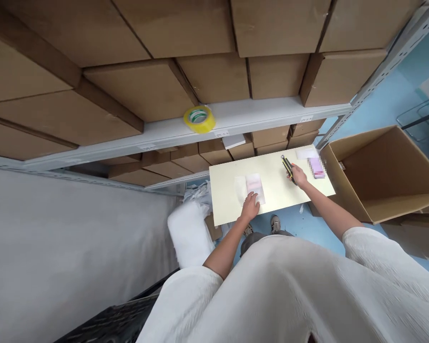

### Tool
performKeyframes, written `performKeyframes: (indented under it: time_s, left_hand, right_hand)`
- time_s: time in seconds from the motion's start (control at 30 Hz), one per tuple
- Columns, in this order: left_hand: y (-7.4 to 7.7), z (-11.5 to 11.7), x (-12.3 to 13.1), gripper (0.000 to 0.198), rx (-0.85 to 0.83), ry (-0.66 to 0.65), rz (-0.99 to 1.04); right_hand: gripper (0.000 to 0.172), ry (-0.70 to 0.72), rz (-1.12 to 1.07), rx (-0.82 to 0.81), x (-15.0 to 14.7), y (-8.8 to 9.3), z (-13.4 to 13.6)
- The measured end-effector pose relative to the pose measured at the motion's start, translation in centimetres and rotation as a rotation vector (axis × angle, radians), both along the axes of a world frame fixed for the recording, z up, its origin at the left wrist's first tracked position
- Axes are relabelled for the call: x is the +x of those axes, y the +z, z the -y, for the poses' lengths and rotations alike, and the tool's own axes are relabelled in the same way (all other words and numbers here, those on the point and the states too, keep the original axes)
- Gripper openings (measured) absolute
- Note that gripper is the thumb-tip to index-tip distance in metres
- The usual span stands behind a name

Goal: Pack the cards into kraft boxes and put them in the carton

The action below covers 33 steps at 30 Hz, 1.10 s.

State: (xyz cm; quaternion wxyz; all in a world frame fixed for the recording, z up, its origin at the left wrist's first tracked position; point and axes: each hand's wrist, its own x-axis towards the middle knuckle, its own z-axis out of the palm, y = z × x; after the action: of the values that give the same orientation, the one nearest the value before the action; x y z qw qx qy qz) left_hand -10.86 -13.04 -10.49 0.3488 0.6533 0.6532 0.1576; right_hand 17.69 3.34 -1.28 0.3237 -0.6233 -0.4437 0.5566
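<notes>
My left hand [250, 207] rests with its fingers spread on the lower edge of a pale pink and white packet [253, 183] lying on a cream tabletop [229, 209]. My right hand [299, 176] is closed round a black and yellow utility knife [288, 166], whose tip points away toward the shelf. Just right of that hand lies a pink-purple stack [316, 166], partly blurred out. A whitish flat sheet or bag [305, 153] sits behind the stack.
Brown cartons [214, 76] fill the shelf ahead. A yellow tape roll [199, 119] lies on the shelf edge [268, 112]. To the right stands a large open cardboard box [386, 176]. White wrapped material [189, 233] is left of the table, beside a grey wall [75, 238].
</notes>
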Motion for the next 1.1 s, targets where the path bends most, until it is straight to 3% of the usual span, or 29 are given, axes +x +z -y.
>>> performKeyframes:
  time_s: [0.33,0.5,0.7,0.93,1.1]
  left_hand:
    - [0.5,4.4,-8.7,0.054,-0.138,0.098,-0.094]
    - [-0.1,6.1,-11.7,0.051,-0.207,0.083,-0.095]
    - [-1.6,6.9,-14.7,0.056,-0.251,0.043,-0.068]
    - [-3.1,7.1,-17.1,0.061,-0.267,-0.017,-0.084]
    - [-3.3,7.6,-17.6,0.064,-0.267,-0.028,-0.031]
  right_hand:
    - [0.021,0.317,0.021,-0.143,-13.3,-1.5,7.8]
    - [0.015,0.301,0.218,-0.135,-17.7,-2.6,9.3]
    - [0.013,0.263,0.446,-0.141,-21.9,-3.9,9.6]
    - [0.014,0.267,0.488,-0.179,-25.8,-5.6,7.2]
    - [0.011,0.270,0.478,-0.186,-26.6,-6.6,6.0]
